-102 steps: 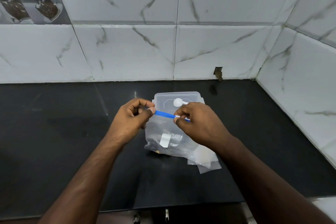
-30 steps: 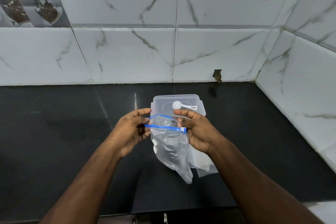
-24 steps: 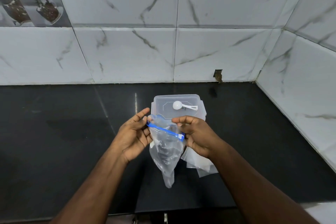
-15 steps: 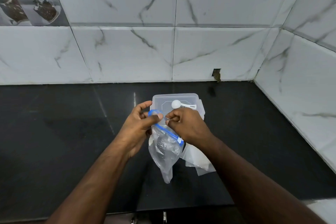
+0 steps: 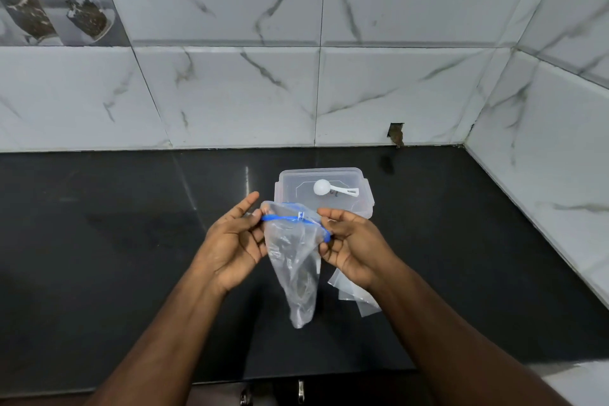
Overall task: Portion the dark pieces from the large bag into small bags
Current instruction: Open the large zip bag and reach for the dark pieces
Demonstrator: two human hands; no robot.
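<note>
Two bare hands hold a clear plastic zip bag with a blue sealing strip (image 5: 293, 260) above a black polished stone counter (image 5: 99, 257). The left hand (image 5: 232, 245) is turned palm inward, its fingers straight and loosely spread, with the thumb and fingertips touching the left end of the blue strip; whether the thumb truly pinches the rim I cannot tell. The right hand (image 5: 351, 245) curls its fingers round the right end of the strip and pinches the rim there. Between them the bag's mouth gapes a little, and a small white slider sits on the near side of the strip. The bag hangs down from the strip and narrows to a point, clear of the counter, with some dark pieces (image 5: 301, 283) showing dimly through the plastic in its lower part. Just behind the hands stands a clear rectangular plastic container with a snap-on lid (image 5: 361, 204), and a small white plastic measuring scoop (image 5: 333, 188) lies on that lid, bowl to the left and handle to the right. Several flat clear small plastic bags (image 5: 357, 298) lie on the counter under the right wrist, partly hidden by it. Grey-veined white marble tiles (image 5: 230, 92) cover the wall behind the counter and the wall to its right.
</note>
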